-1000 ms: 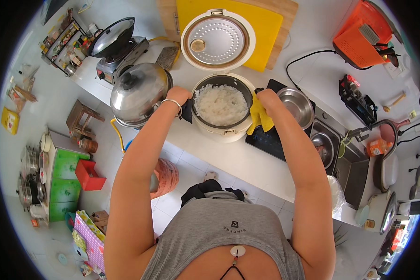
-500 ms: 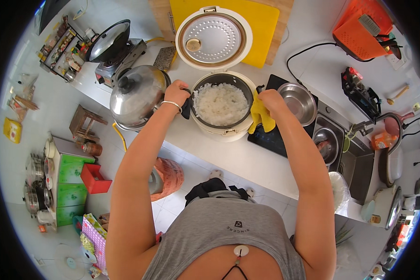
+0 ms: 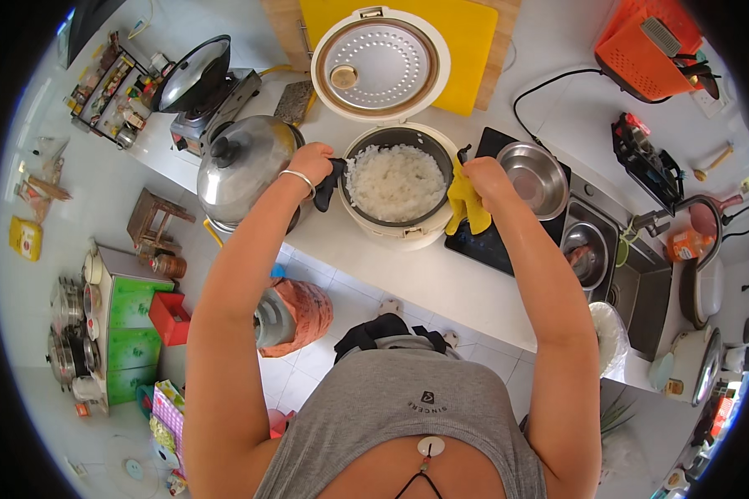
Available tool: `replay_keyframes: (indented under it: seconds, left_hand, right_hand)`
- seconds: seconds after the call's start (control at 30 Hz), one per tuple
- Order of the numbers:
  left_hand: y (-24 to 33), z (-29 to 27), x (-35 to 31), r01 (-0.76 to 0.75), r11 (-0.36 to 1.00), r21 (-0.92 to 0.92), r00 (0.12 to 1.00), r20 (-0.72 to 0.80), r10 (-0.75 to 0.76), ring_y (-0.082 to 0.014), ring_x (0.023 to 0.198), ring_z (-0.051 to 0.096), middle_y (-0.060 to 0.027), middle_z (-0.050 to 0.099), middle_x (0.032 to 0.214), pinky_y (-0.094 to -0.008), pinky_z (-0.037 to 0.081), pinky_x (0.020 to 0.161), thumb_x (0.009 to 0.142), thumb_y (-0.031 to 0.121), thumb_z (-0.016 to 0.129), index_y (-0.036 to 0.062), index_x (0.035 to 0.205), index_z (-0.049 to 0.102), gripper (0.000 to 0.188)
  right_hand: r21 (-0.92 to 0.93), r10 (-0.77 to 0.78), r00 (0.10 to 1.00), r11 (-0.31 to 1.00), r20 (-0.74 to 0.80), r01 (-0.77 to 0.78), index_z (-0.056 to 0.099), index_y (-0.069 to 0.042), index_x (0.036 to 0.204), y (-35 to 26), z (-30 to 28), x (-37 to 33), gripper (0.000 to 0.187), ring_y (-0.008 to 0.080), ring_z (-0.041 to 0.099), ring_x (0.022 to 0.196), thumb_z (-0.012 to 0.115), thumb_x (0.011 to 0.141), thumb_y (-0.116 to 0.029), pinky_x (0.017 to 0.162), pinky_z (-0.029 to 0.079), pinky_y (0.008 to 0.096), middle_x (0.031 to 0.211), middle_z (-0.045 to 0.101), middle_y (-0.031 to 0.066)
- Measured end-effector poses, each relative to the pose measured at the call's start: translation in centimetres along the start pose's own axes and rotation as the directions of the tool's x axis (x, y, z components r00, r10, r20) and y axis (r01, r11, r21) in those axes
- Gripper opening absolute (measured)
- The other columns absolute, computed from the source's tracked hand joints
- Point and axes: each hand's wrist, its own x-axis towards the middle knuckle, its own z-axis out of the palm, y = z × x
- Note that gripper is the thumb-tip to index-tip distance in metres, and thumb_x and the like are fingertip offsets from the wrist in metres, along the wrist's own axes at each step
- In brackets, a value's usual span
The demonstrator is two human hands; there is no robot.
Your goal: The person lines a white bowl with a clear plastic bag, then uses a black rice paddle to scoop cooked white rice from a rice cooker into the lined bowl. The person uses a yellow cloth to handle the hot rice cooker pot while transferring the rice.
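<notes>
An open rice cooker [image 3: 414,234] stands on the counter, its inner pot [image 3: 374,218] holding white cooked rice [image 3: 395,183]. My left hand [image 3: 314,161] is closed at the pot's left rim on a black cloth-like piece [image 3: 331,185]. On the opposite side my right hand [image 3: 486,176] grips a yellow cloth [image 3: 468,208] against the cooker's right edge. A small black tip [image 3: 463,153] pokes up above those fingers; I cannot tell what it belongs to. The raised lid [image 3: 383,62] leans back behind the pot.
Left of the cooker sits a large steel pot with a domed lid [image 3: 241,170]. On the right, a steel bowl [image 3: 534,179] rests on a black cooktop [image 3: 478,249], beside the sink [image 3: 641,308]. Behind the lid stands a yellow cutting board [image 3: 474,50].
Both hands keep their places at the pot's two sides. The black piece under my left hand has shifted slightly in shape; the view has moved a little.
</notes>
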Motion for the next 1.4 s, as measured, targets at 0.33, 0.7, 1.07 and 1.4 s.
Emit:
replay_keyframes:
  seconds: [0.33, 0.7, 1.07, 1.4]
  left_hand:
    - [1.0, -0.5, 3.5, -0.278, 0.650, 0.707, 0.954, 0.284, 0.099, -0.0273, 0.085, 0.060, -0.0163, 0.065, 0.093, -0.0343, 0.047, 0.075, 0.066, 0.001, 0.061, -0.0036, 0.092, 0.067, 0.028]
    - [0.1, -1.1, 0.1, 0.268, 0.800, -0.536, 0.955, 0.255, -0.149, -0.0261, 0.086, 0.063, -0.0168, 0.065, 0.100, -0.0366, 0.052, 0.080, 0.075, -0.005, 0.057, -0.0088, 0.106, 0.062, 0.032]
    - [7.1, -5.9, -9.0, 0.193, 0.634, -0.749, 0.952, 0.301, 0.065, -0.0182, 0.082, 0.063, -0.0120, 0.065, 0.097, -0.0302, 0.053, 0.075, 0.084, 0.005, 0.060, -0.0068, 0.114, 0.059, 0.032]
    - [12.2, 3.7, -21.9, 0.360, 0.554, -0.751, 0.892, 0.451, 0.031, -0.0160, 0.083, 0.062, -0.0119, 0.064, 0.100, -0.0273, 0.051, 0.078, 0.086, 0.008, 0.059, -0.0078, 0.117, 0.056, 0.035]
  right_hand:
    - [-0.555, -0.256, 0.966, 0.810, -0.043, 0.190, 0.064, 0.002, 0.076, 5.0, 0.4, 5.2, 0.010, 0.0301, 0.062, 0.068, 0.057, 0.077, -0.005, 0.061, 0.047, 0.0364, 0.073, 0.062, 0.0159]
    - [0.158, -0.080, 0.971, 0.980, -0.223, 0.117, 0.064, 0.007, 0.092, 2.5, 2.7, 0.5, 0.020, 0.0169, 0.060, 0.071, 0.067, 0.074, 0.001, 0.064, 0.047, 0.0310, 0.083, 0.065, 0.0095]
    - [0.368, -0.265, 0.956, 0.882, -0.127, 0.293, 0.065, 0.004, 0.082, -5.7, -0.7, -7.0, 0.008, 0.0103, 0.053, 0.066, 0.068, 0.076, -0.002, 0.058, 0.042, 0.0257, 0.074, 0.061, 0.0034]
    - [0.123, -0.087, 0.995, 0.988, -0.042, 0.091, 0.063, 0.002, 0.085, -1.9, -13.3, -16.7, 0.011, 0.0129, 0.059, 0.070, 0.066, 0.077, -0.005, 0.065, 0.047, 0.0266, 0.080, 0.063, 0.0059]
